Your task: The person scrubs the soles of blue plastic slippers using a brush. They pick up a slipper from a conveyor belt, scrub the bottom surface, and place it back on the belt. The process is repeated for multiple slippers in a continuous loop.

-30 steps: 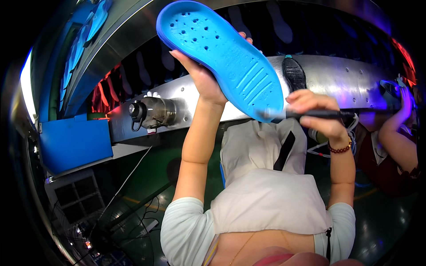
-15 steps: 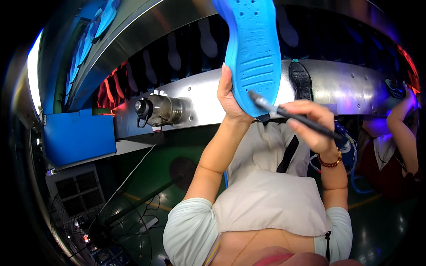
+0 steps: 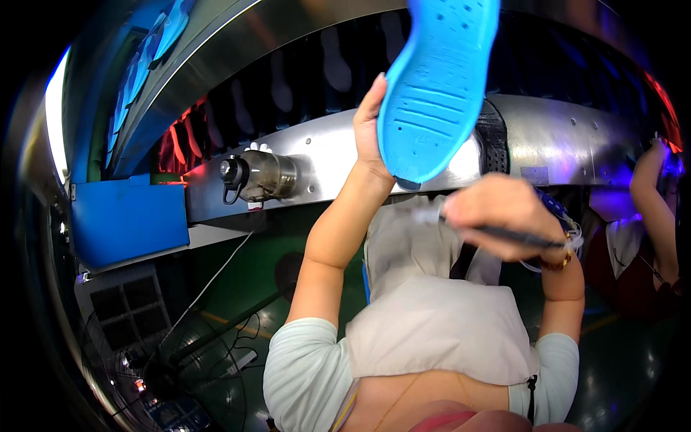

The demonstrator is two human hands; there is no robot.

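Observation:
A bright blue shoe sole (image 3: 435, 101) is held up over the metal ledge, its ridged and dimpled face toward me. My left hand (image 3: 371, 133) grips it by the lower left edge, thumb up along the side. A small dark patch shows at the sole's lower tip. Below and to the right of the sole, my right hand (image 3: 504, 212) is closed round a dark-handled brush (image 3: 507, 235). The brush's pale front end is smeared by motion and apart from the sole.
A curved steel ledge (image 3: 576, 137) runs across, with dark slots holding several soles behind it. On it stand a dark bottle (image 3: 268, 176) and a black sole (image 3: 494, 140). A blue box (image 3: 129, 219) and a fan (image 3: 162, 374) are at left. Another person's arm (image 3: 651, 180) is at far right.
The brush has left the sole's lower part and moved down with my right hand. My left hand has shifted the sole rightward and tilted it, now partly covering the black sole.

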